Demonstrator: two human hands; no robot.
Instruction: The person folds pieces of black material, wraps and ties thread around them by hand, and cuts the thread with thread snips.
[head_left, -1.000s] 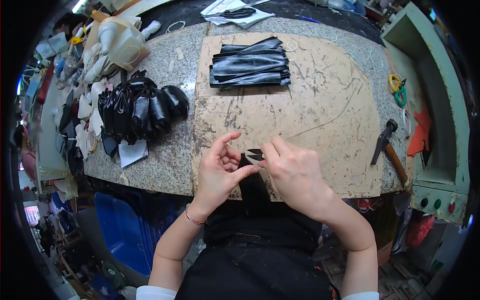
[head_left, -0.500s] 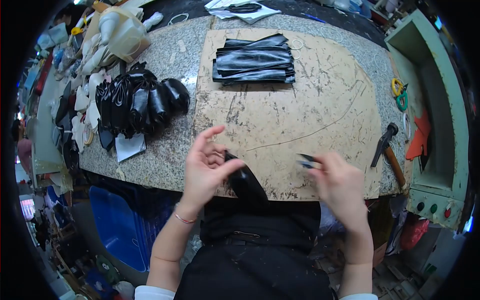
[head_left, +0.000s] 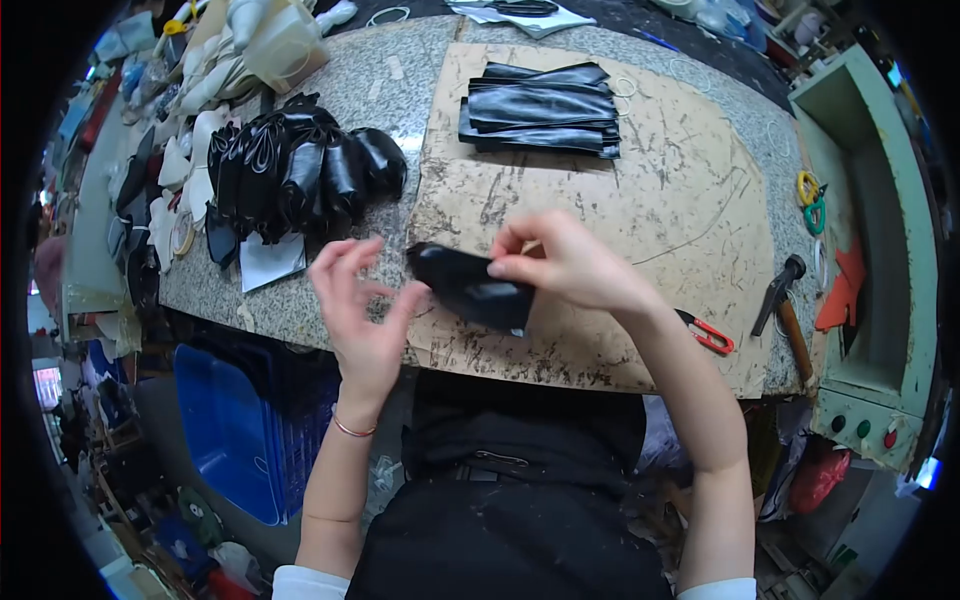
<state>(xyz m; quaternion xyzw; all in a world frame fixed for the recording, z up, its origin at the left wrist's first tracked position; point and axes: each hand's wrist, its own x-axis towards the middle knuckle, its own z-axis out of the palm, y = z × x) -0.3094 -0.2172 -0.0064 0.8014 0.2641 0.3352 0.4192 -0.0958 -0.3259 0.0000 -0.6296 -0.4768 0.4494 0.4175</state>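
My right hand (head_left: 570,265) pinches the upper right edge of a curved black leather-like piece (head_left: 475,285), held above the tan cutting board (head_left: 480,358). At the piece's left end, my left hand (head_left: 360,310) has its fingers spread; its thumb tip comes close to the piece, and I cannot tell whether it touches. Red-handled thread snips (head_left: 708,335) lie on the board, partly behind my right forearm. Farther back sits a stack of flat black strips (head_left: 540,110). To the left is a pile of shiny, folded black pieces (head_left: 300,170).
A hammer (head_left: 785,295) and scissors with yellow and green handles (head_left: 812,205) lie at the right, beside a pale green metal case (head_left: 870,400). Below the table's left front edge stands a blue bin (head_left: 225,430). A plastic container (head_left: 285,50) is at the back left.
My right hand has set the snips down on the board, moved left and taken hold of the black piece. My left hand has let go, its fingers spreading as it moved left.
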